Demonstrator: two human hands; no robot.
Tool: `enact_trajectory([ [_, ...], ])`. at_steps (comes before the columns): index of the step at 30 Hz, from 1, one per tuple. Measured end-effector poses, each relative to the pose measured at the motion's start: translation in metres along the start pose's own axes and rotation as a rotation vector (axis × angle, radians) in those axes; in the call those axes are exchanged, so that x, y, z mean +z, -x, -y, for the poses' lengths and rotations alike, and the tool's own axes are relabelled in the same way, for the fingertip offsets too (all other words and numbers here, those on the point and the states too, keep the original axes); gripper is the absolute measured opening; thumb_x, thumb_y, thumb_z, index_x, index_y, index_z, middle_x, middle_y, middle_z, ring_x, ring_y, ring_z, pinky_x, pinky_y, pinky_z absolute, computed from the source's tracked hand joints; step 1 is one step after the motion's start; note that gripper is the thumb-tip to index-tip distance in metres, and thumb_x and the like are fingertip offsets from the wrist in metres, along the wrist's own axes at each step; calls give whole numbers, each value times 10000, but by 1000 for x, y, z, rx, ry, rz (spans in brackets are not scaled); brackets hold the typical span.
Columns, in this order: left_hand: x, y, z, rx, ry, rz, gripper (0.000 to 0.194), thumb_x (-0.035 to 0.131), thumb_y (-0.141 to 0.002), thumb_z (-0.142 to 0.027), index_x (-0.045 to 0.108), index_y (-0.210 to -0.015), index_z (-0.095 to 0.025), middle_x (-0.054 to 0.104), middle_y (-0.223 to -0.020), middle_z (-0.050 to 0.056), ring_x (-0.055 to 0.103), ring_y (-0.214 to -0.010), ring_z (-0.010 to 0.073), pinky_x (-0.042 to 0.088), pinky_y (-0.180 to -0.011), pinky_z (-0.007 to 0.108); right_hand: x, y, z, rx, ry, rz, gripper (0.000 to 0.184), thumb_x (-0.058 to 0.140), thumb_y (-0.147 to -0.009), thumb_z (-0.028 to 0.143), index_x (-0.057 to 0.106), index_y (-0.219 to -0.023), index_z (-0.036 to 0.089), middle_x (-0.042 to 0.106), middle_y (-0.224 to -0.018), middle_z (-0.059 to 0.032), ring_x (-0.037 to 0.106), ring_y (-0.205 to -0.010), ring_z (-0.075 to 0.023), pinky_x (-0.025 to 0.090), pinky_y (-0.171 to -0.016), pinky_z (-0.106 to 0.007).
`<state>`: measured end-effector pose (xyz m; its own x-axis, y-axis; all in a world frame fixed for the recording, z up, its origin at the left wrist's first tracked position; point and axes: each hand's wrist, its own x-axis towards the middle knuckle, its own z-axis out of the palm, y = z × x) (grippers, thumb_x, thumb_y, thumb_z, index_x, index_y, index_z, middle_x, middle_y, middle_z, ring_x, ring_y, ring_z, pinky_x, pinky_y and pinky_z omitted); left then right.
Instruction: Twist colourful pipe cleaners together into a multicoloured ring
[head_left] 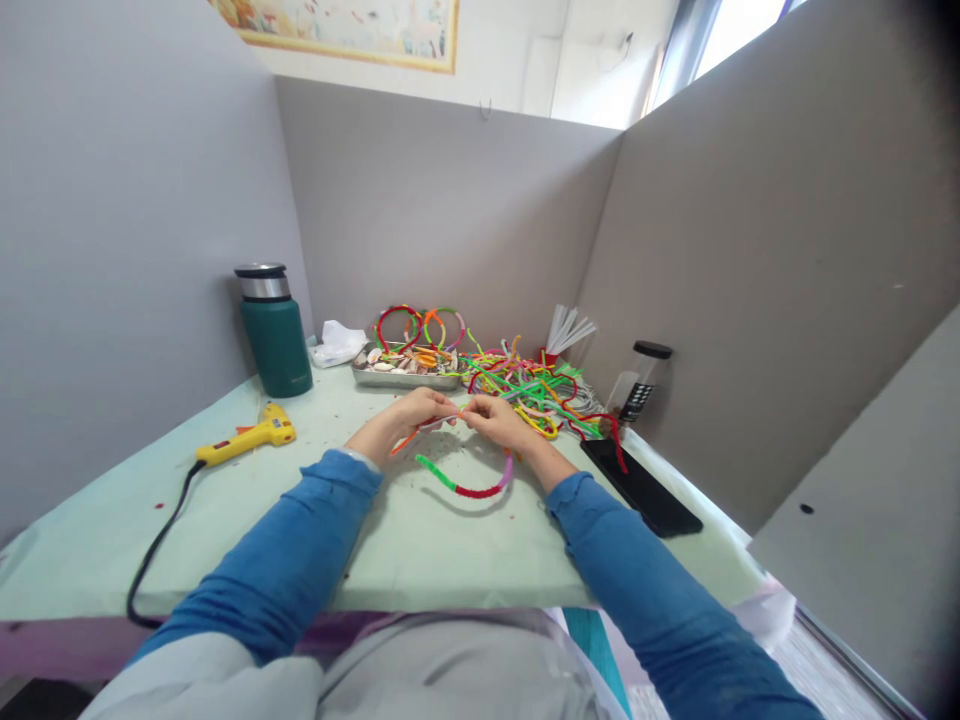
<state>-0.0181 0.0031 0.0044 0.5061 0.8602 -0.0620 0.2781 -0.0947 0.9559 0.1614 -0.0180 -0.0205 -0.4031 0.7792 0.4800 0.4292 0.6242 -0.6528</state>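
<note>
Close together over the middle of the table, my left hand and my right hand both pinch a multicoloured pipe cleaner. Its green, red and purple length curves below my right hand, and the green end hangs free. An orange end pokes out under my left hand; whether it belongs to the same piece I cannot tell. The fingertips of the two hands almost meet and hide the part between them. Just behind lies a tangled heap of pipe cleaners in many colours.
A metal tray holds small pieces, with pipe-cleaner rings above it. Left are a green bottle, white tissue and a yellow glue gun with a cord. Right are white sticks, a clear bottle and a black phone. Grey partitions enclose the table.
</note>
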Motion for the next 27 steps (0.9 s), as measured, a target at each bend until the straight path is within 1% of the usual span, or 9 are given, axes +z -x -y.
enact_trajectory([
  [5,1,-3,2,-37,134,16,287,707,-567,-320,598,-721,-103,486,-489,-36,298,-368,29,148,-391,215,0,0,1,35,-62,-37,195,513,-742,312,584,-719,131,507,-582,26,403,-521,-67,312,-502,-190],
  [7,0,-6,5,-22,196,27,287,711,-567,-277,591,-760,-103,514,-528,-27,302,-366,20,136,-385,209,1,1,1,70,-130,-48,190,527,-735,321,572,-714,137,472,-532,42,377,-477,-60,296,-469,-187],
  [10,1,-7,6,22,273,69,269,709,-576,-228,569,-776,-115,506,-533,-32,291,-359,10,122,-375,197,1,1,1,125,-273,-45,194,540,-735,344,554,-724,151,415,-470,64,328,-408,-50,254,-410,-185],
  [14,2,-3,3,85,346,148,238,691,-615,-247,559,-764,-118,476,-525,-37,311,-372,10,137,-367,182,-1,1,3,183,-469,-6,222,556,-733,389,530,-736,168,364,-423,83,274,-344,-45,195,-353,-190],
  [17,4,-1,1,122,367,156,247,693,-620,-282,556,-746,-121,458,-505,-41,306,-364,12,123,-358,183,-2,0,5,197,-567,2,239,573,-723,404,515,-712,173,357,-410,84,270,-330,-44,193,-345,-190],
  [20,7,-1,-2,158,367,93,262,708,-597,-289,561,-732,-119,446,-489,-47,294,-356,12,116,-357,187,-2,-1,6,206,-649,-16,240,587,-715,399,505,-701,174,359,-410,86,271,-326,-43,205,-344,-191],
  [23,11,-1,-4,182,349,-30,277,716,-580,-282,587,-757,-112,425,-459,-56,311,-360,19,132,-365,188,-1,-3,5,228,-725,-44,245,615,-691,388,495,-698,174,347,-405,92,264,-320,-42,202,-341,-191],
  [25,14,-1,-4,196,326,-101,292,721,-567,-278,604,-773,-107,426,-455,-57,325,-369,23,149,-374,188,0,-4,3,242,-758,-74,260,636,-669,385,485,-690,174,365,-424,88,269,-326,-37,202,-342,-188],
  [27,16,-2,-3,219,296,-139,302,725,-558,-290,616,-768,-103,438,-465,-52,336,-382,25,174,-385,188,0,-6,2,253,-764,-118,277,646,-654,389,474,-679,173,393,-455,80,278,-337,-31,207,-346,-185],
])
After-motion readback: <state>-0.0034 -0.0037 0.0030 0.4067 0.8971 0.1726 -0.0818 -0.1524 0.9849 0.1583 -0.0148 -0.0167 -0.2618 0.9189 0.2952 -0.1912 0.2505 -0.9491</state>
